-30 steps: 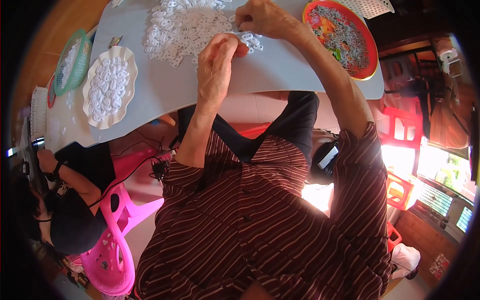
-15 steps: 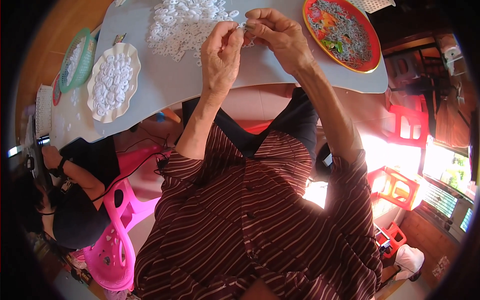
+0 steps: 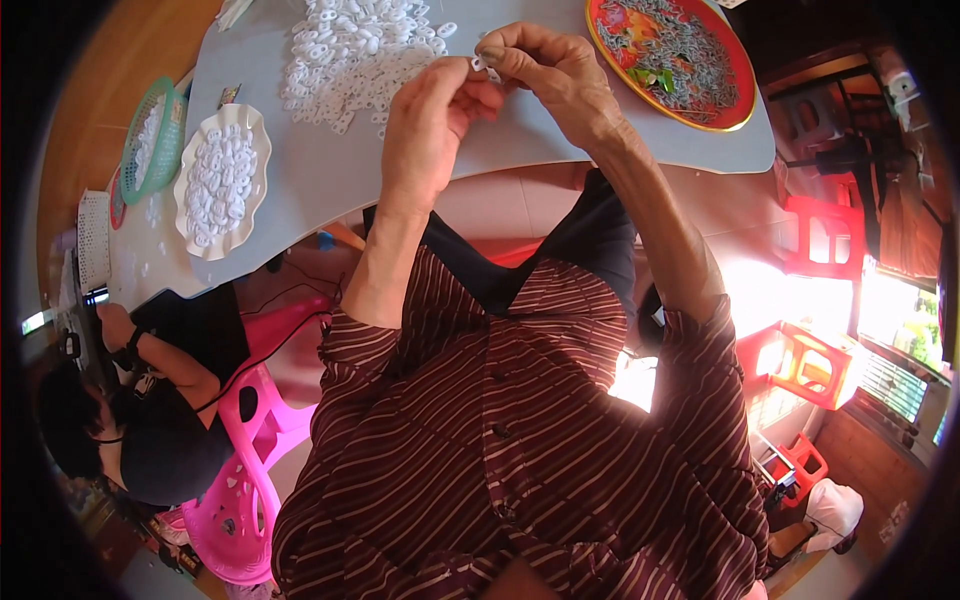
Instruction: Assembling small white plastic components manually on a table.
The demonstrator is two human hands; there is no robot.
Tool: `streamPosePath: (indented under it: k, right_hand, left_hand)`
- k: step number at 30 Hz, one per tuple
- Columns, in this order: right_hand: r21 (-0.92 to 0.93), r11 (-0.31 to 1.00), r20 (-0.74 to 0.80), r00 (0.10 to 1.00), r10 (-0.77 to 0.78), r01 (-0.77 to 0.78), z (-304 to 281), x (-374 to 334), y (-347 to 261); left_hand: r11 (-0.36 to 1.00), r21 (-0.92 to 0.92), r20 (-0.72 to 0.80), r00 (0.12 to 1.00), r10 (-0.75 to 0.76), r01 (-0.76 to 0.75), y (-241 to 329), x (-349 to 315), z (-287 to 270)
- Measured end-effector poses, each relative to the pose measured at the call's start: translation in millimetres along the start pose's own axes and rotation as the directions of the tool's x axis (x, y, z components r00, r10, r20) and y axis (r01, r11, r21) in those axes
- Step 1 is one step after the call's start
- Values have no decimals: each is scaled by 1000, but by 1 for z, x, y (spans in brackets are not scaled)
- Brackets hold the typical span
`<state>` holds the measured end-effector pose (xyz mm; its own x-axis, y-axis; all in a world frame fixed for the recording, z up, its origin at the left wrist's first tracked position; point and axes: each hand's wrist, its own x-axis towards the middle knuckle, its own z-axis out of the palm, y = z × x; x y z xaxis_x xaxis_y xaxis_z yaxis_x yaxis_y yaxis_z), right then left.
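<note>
The left hand (image 3: 425, 128) is now partly uncurled, any hold impossible to tell; the small white piece (image 3: 478, 63) is seemingly borne by the pinching right hand (image 3: 562, 85).

On our table (image 3: 300, 185) we have the pile of pieces (image 3: 350, 70) between the dish (image 3: 263, 160), at left, and the tray (image 3: 738, 112), at right; further left is the basket (image 3: 176, 120).
</note>
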<state>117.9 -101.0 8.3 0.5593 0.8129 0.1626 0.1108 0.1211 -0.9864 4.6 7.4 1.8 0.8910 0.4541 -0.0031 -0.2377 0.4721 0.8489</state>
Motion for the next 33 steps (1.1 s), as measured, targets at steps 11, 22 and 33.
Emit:
streamPosePath:
  k: [11,22,33]
  right_hand:
    - [139,989,-30,998,-52,56,4,-6,-6]
    - [-907,419,-23,990,-142,39,-138,17,-46]
    - [-893,442,13,988,-156,82,-170,36,-28]
  left_hand:
    - [901,-321,261,942,-211,291,0,7,-11]
    - [994,-69,61,995,-78,82,-8,-4,-1]
    - [995,-61,72,995,-73,78,-7,-3,-2]
